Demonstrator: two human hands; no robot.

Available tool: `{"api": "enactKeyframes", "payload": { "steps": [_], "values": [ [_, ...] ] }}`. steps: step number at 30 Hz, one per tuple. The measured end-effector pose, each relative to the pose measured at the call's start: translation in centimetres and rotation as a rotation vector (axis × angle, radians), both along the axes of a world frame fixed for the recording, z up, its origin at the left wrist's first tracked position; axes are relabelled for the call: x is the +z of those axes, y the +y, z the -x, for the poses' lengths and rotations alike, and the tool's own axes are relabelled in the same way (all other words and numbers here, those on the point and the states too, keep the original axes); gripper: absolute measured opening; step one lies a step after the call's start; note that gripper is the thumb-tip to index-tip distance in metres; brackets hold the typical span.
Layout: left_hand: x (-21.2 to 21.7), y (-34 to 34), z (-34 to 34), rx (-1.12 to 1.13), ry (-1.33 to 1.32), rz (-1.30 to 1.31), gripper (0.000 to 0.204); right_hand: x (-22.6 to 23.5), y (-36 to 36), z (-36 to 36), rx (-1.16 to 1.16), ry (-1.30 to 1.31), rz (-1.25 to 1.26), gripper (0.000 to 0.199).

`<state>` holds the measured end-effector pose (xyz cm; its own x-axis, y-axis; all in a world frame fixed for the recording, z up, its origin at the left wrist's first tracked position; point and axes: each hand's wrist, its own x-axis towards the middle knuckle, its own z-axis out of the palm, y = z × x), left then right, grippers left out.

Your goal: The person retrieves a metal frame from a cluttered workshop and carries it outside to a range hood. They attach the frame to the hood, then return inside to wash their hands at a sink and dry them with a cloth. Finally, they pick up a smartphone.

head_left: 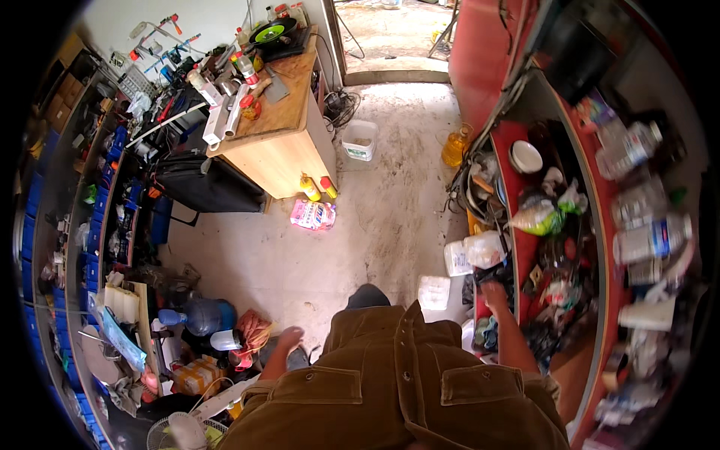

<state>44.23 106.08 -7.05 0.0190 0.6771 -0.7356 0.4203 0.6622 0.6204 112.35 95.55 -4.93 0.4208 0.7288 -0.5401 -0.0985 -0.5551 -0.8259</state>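
My right hand is stretched out at the red shelf; left hand hangs loose, well away from it.

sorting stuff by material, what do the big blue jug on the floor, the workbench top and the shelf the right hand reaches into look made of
Blue jug: translucent plastic, probably. Workbench top: bare pale wood, grain visible. Shelf by the right hand: red painted surface; the material under it cannot be told.

Well ahead of your left hand, a flat pink-and-white printed packet lies on the floor. Just beyond your right hand, clear plastic bottles with blue-and-white labels lie on the red shelf.
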Motion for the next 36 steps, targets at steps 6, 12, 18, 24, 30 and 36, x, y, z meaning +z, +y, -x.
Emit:
{"api": "enactKeyframes", "payload": {
  "steps": [6,12,18,24,30,36],
  "values": [
    [-5.3,14.0,1.2,0.032,0.01,0.131,0.018,6.9,35.3,-2.3,0.155,-0.017,-0.271,0.038],
    [-4.0,42.8,-12.9,-0.199,0.134,-0.058,0.027,3.1,50.9,-6.5,0.5,-0.291,-0.056,0.039],
    [8.1,72.0,-35.0,-0.346,0.012,-0.449,0.035,6.5,63.3,-14.7,0.138,-0.09,0.004,0.035],
    [5.3,89.0,-47.0,-0.45,0.057,-0.534,0.037,3.7,80.0,-24.9,0.146,-0.026,0.097,0.034],
    [-3.3,92.8,-42.2,-0.335,0.215,-0.143,0.025,0.7,102.1,-38.7,0.319,-0.302,0.202,0.043],
    [-2.9,99.3,-41.3,0.332,0.068,0.191,0.019,7.8,123.7,-44.5,0.321,-0.243,-0.004,0.037]
  ]
}}
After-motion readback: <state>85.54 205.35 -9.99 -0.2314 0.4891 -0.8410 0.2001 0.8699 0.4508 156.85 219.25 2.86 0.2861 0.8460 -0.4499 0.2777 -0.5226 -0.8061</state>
